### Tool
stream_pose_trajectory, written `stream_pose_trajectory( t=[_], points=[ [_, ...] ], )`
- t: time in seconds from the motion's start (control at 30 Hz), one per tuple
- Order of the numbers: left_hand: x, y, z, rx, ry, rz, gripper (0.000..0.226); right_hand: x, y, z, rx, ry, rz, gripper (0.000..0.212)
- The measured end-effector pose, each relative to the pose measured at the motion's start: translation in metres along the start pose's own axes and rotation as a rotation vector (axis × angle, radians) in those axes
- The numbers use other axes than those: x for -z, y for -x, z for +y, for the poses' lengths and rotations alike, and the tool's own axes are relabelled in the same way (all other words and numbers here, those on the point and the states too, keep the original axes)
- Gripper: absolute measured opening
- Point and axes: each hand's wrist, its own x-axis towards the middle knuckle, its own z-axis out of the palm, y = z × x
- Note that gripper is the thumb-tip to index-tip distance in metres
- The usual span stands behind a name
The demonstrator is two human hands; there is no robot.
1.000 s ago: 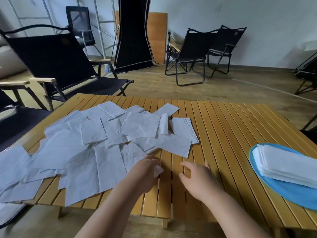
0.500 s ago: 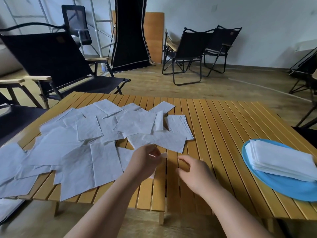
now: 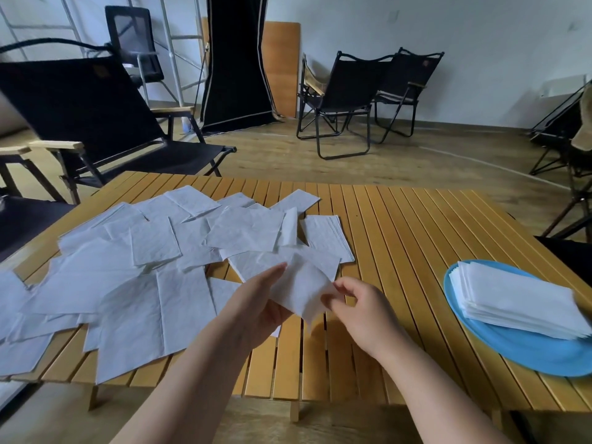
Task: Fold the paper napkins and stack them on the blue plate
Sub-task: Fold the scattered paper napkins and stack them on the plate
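Above the near edge of the slatted table [image 3: 416, 238], one unfolded napkin [image 3: 301, 291] hangs lifted between both hands. The left hand [image 3: 256, 307] supports its left side, fingers extended beneath the sheet with the thumb on top; the right hand [image 3: 358, 307] pinches its right corner between thumb and curled fingers. To the left, the loose napkins [image 3: 134, 283] lie scattered and overlapping across the table, some overhanging its left edge. At the far right, the folded stack [image 3: 519, 299] rests on the blue plate [image 3: 528, 354]. Risks: thin paper held at two points may tear or crease askew if pulled unevenly, and the overhanging sheets could probably slide off if brushed.
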Motion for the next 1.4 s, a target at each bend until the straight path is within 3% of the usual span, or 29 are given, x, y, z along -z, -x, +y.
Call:
stream_pose_trajectory(
  t=[0.13, 0.3, 0.43, 0.67, 0.83, 1.0, 1.2, 1.4],
  points=[
    [0.002, -0.003, -0.003, 0.050, -0.039, -0.045, 0.057, 0.000, -0.003, 0.002, -0.030, -0.050, 0.050, 0.011],
    [0.005, -0.011, -0.011, -0.015, -0.194, 0.050, 0.027, -0.002, -0.006, 0.003, -0.058, -0.159, 0.077, 0.011],
    [0.008, -0.012, -0.012, -0.033, -0.311, 0.082, 0.020, -0.001, -0.008, 0.000, -0.171, -0.369, 0.134, 0.016],
    [-0.002, -0.010, -0.017, -0.054, -0.402, 0.058, 0.019, 0.001, -0.008, -0.003, -0.197, -0.316, 0.137, 0.031],
    [-0.003, -0.007, -0.017, -0.029, -0.434, 0.057, 0.018, 0.004, -0.009, 0.001, -0.181, -0.161, 0.126, 0.015],
    [-0.004, -0.004, -0.017, 0.004, -0.515, 0.059, 0.021, 0.005, -0.009, 0.009, -0.256, -0.139, 0.029, 0.018],
    [-0.015, 0.006, -0.011, 0.223, -0.223, -0.166, 0.033, 0.001, -0.006, 0.006, -0.242, -0.325, 0.059, 0.011],
    [-0.011, 0.004, -0.019, 0.190, -0.314, -0.029, 0.023, -0.010, -0.008, 0.004, -0.193, -0.142, 0.071, 0.020]
  ],
)
